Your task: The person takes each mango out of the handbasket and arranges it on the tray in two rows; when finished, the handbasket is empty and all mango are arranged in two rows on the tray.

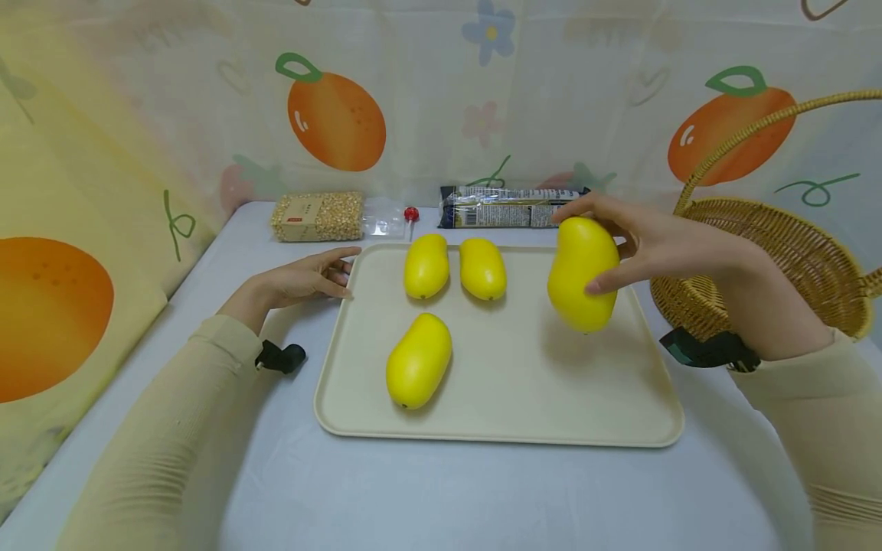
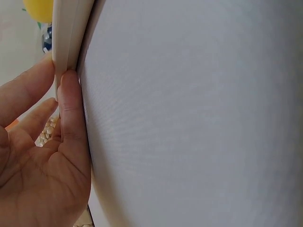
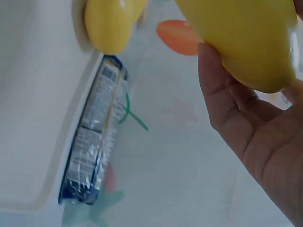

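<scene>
My right hand (image 1: 661, 241) grips a yellow mango (image 1: 581, 287) over the right part of a cream tray (image 1: 530, 413). The mango stands upright, and its shadow falls on the tray beneath it. Thumb and fingers lie around this mango (image 3: 251, 42) in the right wrist view too. At the tray's upper left corner, my left hand (image 1: 301, 279) pinches the rim; the left wrist view has its fingers (image 2: 72, 106) on both sides of the tray edge (image 2: 71, 33). Three other mangoes lie on the tray: two side by side at the back, one (image 1: 419, 361) nearer the front.
A wicker basket (image 1: 779, 222) with a tall handle stands to the right of the tray. Behind the tray are a bag of pale grains (image 1: 317, 216), a red lollipop (image 1: 411, 214) and a dark printed packet (image 1: 510, 208). A fruit-patterned cloth (image 1: 427, 92) hangs at the back.
</scene>
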A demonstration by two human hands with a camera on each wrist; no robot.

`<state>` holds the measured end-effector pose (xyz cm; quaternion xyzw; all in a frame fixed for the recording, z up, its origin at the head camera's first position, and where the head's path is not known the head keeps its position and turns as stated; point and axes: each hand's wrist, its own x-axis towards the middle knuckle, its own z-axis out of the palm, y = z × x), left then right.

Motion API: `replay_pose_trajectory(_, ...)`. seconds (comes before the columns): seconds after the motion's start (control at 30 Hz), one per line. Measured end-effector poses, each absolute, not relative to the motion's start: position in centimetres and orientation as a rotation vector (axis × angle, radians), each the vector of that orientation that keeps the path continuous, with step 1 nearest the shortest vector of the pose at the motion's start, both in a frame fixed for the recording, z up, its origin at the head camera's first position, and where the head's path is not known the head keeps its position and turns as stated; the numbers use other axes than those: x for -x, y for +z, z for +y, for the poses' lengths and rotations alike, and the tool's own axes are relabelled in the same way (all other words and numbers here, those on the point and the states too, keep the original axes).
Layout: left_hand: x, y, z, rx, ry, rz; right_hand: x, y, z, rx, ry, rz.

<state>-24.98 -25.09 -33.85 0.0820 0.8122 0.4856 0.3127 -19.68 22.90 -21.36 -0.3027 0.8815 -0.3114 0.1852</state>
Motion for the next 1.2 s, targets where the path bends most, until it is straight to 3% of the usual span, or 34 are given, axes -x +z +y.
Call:
replay_pose_trajectory(0.77,25.0,-34.0,-25.1,-0.215,1.268,2.151,20.1,-27.0,17.9,0.868,-1.004,2.336)
replay_pose_trajectory(1.2,24.9,-33.8,-25.0,-0.216,1.274,2.15,19.5,-28.4,15.7,0.824,-0.973,2.113)
